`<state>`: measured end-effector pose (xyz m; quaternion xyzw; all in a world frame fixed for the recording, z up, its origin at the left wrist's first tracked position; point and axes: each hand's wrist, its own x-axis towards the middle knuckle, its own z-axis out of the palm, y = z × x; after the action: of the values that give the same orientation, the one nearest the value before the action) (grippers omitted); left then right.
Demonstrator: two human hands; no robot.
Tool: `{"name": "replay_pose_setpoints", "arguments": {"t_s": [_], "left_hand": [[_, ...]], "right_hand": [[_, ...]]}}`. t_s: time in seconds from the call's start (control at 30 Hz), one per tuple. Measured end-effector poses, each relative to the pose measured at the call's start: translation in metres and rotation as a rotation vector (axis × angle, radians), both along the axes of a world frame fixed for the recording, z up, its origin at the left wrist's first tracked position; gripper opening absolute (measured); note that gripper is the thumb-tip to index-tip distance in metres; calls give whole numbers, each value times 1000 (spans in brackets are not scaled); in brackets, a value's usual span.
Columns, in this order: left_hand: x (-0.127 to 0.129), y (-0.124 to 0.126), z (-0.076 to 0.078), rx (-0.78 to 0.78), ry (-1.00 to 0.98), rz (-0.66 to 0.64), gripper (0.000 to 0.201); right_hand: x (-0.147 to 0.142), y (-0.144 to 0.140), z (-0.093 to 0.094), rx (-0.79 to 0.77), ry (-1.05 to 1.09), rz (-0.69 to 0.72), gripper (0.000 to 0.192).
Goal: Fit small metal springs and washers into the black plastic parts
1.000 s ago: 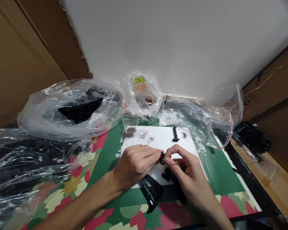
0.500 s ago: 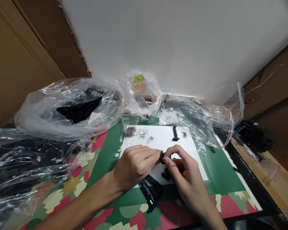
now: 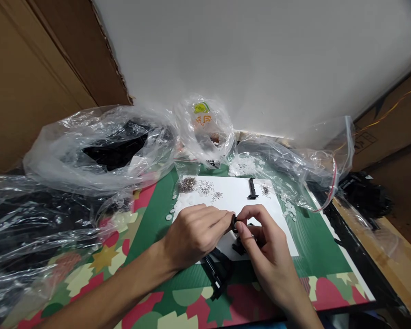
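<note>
Both hands pinch one small black part over a white sheet on the table.

Left hand [image 3: 195, 233]: fingers curled, tips closed on the left side of the small black part [image 3: 234, 224]. Right hand [image 3: 265, 249]: thumb and forefinger closed on the same part from the right. The part sits just above the white sheet [image 3: 233, 194], near its middle. On the sheet's far edge: a heap of small metal springs [image 3: 187, 184] and one upright black clip [image 3: 251, 188]. More black plastic pieces [image 3: 217, 272] lie under the wrists, at the sheet's near edge. The table [image 3: 315, 246] carries a green patterned cover. Clear plastic bags [image 3: 99, 151] stand behind and left; one holds white discs [image 3: 245, 167].
</note>
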<state>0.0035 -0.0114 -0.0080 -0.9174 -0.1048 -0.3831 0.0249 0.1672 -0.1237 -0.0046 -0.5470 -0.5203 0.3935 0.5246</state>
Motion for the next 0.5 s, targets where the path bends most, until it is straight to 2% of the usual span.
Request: {"name": "replay_pose_setpoints", "arguments": {"t_s": [0.23, 0.4, 0.5], "left_hand": [[-1, -1, 0, 24, 0, -8, 21], [1, -4, 1, 5, 10, 1, 26], [2, -9, 3, -67, -34, -75, 29]], "right_hand": [[1, 1, 2, -4, 62, 23, 8], [4, 0, 5, -34, 90, 44, 13], [19, 0, 11, -40, 97, 64, 16]]}}
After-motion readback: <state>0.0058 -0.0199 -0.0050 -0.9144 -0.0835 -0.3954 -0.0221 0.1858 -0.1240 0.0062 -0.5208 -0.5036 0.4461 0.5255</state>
